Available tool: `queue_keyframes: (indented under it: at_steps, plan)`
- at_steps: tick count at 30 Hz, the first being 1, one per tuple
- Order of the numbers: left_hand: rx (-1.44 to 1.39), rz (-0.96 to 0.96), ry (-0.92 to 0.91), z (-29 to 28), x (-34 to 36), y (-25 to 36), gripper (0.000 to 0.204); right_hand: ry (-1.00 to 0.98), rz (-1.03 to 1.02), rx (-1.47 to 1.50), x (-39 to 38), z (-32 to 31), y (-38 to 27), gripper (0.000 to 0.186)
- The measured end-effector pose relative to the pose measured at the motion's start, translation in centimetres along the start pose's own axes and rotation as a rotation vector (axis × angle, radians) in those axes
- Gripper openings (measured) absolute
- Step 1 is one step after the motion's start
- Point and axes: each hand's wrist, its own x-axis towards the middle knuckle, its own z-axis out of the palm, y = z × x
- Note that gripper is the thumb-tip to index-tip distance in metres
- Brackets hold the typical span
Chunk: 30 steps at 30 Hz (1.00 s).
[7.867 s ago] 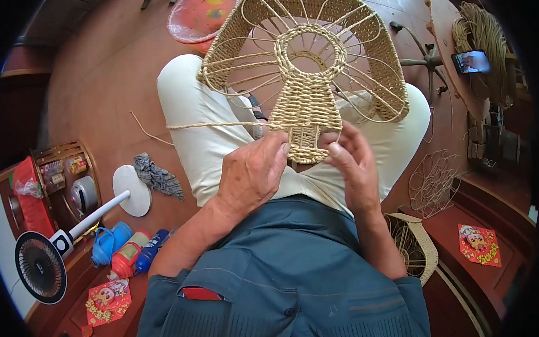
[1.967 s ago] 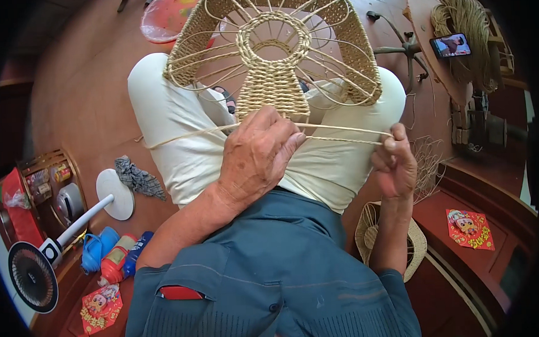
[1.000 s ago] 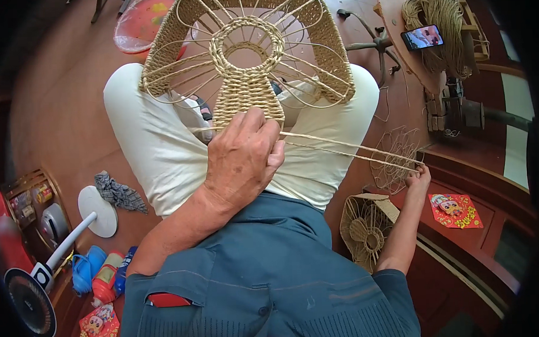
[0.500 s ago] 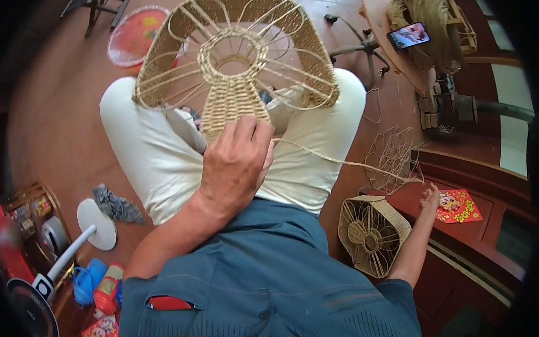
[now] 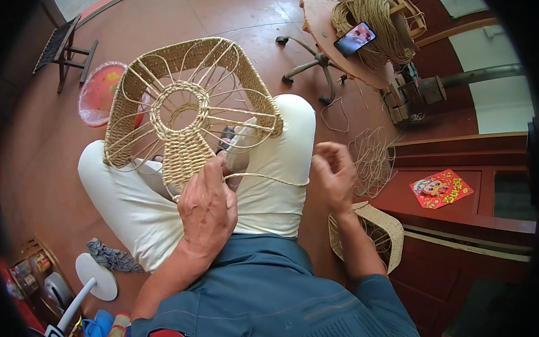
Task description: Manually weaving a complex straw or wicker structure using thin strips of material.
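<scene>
A woven straw basket (image 5: 259, 103) rests across my knees, its open-work side up. A braided ring (image 5: 155, 113) sits mid-panel with looped strands radiating from it. From the ring a tightly woven wedge (image 5: 187, 152) runs toward me. My left hand (image 5: 208, 209) is closed on the wedge's near right edge, its fingertips partly hidden. A twisted straw cord (image 5: 264, 177) leaves that spot and crosses my right thigh, dropping from sight at the thigh's edge. My right hand (image 5: 336, 175) hovers just beyond, fingers loosely curved and apart from the cord, with nothing visible in it.
Another woven basket (image 5: 395, 235) lies below my right forearm, near loose strands (image 5: 373, 162). A phone (image 5: 355, 38) and a coil of cord (image 5: 367, 4) are on a round-edged table (image 5: 320, 6). A folding stool (image 5: 60, 51) and a plastic-covered red round item (image 5: 100, 94) stand left.
My right hand has come in from the far right toward my thigh, and the cord has gone from stretched out to slack. The view has shifted, placing the basket lower and further left.
</scene>
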Motion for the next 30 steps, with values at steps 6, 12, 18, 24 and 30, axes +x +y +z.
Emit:
queue_keyframes:
  at_steps: [6,12,18,24,30]
  plan:
    - [-0.189,-0.131,-0.028,-0.3,0.0,-0.2,0.037,-0.199,-0.261,0.003,-4.0,5.7,-4.4,0.02]
    - [-0.271,-0.245,-0.033,-0.8,-0.3,-0.1,0.03,-0.317,-0.202,0.086,-5.8,9.8,-5.7,0.022]
    - [-0.711,-0.589,-0.071,-1.8,-0.6,-0.4,0.021,-0.37,-0.197,0.125,-6.4,11.4,-5.8,0.024]
    - [-1.145,-0.609,-0.101,-3.0,0.1,-0.8,0.023,-0.318,-0.16,0.103,-6.6,12.6,-6.5,0.023]
    - [-1.271,-0.653,-0.14,-5.5,-0.7,-4.3,0.031,-0.386,-0.261,0.111,-5.5,12.9,-5.5,0.014]
